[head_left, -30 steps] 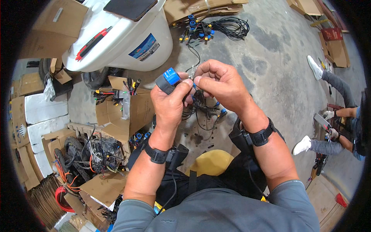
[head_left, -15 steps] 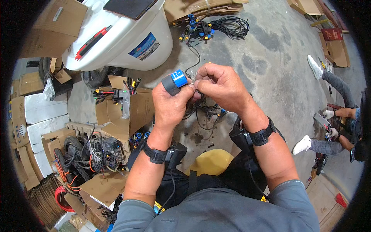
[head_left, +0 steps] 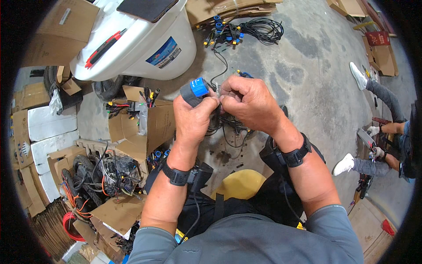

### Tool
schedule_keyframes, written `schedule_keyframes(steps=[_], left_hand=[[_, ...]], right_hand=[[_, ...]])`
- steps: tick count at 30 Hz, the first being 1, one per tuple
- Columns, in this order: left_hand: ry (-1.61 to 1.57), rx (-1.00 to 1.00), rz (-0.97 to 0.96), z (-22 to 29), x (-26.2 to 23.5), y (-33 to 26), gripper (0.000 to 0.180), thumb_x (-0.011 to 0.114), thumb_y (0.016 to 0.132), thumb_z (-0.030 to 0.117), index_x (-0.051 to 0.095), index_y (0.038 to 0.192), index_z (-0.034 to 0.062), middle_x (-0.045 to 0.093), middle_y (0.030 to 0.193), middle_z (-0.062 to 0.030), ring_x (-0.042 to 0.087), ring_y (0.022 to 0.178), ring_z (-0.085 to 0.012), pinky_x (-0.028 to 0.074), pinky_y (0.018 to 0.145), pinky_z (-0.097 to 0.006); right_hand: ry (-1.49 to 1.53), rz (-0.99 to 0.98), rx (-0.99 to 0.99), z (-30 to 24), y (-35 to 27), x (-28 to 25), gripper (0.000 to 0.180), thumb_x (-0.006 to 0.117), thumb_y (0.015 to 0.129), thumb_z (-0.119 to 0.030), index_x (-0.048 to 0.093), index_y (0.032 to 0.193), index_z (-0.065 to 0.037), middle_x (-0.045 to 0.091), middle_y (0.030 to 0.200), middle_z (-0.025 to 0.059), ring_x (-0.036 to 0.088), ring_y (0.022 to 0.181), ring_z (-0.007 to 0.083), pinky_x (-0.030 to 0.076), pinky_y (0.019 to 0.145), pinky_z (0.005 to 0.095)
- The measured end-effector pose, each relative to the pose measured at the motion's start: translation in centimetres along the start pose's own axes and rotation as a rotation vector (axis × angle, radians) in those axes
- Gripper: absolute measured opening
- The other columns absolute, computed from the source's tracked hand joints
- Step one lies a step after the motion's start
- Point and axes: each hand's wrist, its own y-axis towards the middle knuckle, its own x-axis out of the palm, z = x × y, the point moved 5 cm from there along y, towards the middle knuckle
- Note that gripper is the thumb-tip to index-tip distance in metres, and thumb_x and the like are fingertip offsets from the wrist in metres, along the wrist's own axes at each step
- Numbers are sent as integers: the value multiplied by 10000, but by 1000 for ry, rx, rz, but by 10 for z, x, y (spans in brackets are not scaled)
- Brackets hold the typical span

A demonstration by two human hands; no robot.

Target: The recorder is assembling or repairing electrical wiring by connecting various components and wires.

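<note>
My left hand is closed around a blue-and-black cylindrical piece, with white marks on its blue side. Close beside it, my right hand has its fingers pinched together. A small pale, clear-looking bit shows between the two hands; which fingers grip it is hard to see. From there a thin black cable runs up toward a pile of wiring on the floor. More dark cables hang or lie below the hands, partly hidden by them. A yellow-tipped connector peeks out above the right hand.
A white tub at the upper left bears a red-black pen and a dark phone. Coiled black cables with blue connectors lie beyond. Open cardboard boxes and parts crowd the left. Another person's white shoe is at right.
My right hand has shifted slightly down and left, its fingers more curled. The blue-and-black piece has tilted and moved slightly left. The yellow-tipped connector shows more above my right hand.
</note>
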Motion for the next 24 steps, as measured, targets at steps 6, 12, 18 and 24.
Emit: schedule_keyframes(steps=[6, 12, 18, 24], left_hand=[[-186, -28, 42, -12, 0, 0, 55, 592, 740, -5, 579, 758, 45, 582, 718, -10, 529, 616, -112, 423, 564, -257], [-358, -115, -19, -15, 2, 2, 50, 595, 768, -5, 591, 802, 31, 606, 732, -32, 562, 614, -122, 448, 550, -255], [-263, -104, -17, -12, 4, 2, 26, 606, 806, 1, 596, 790, 18, 625, 735, -50, 601, 617, -128, 464, 555, -243], [-344, -101, -20, -15, 2, 3, 26, 620, 816, 12, 598, 829, 16, 607, 741, -47, 594, 630, -130, 461, 552, -251]], right_hand=[[234, 15, 50, 5, 3, 0, 109, 596, 784, -91, 612, 799, 17, 536, 614, 25, 467, 586, 59, 424, 516, 265], [338, 15, 131, 6, 3, -1, 123, 577, 797, -90, 608, 801, 29, 569, 639, 32, 520, 614, 55, 467, 547, 259], [275, -21, 116, 5, 3, -4, 71, 584, 810, -49, 616, 827, 11, 552, 681, -27, 509, 649, 38, 419, 560, 225], [302, -14, 123, -1, 1, -4, 105, 559, 818, -68, 611, 823, 24, 592, 656, 21, 575, 631, 66, 485, 565, 257]])
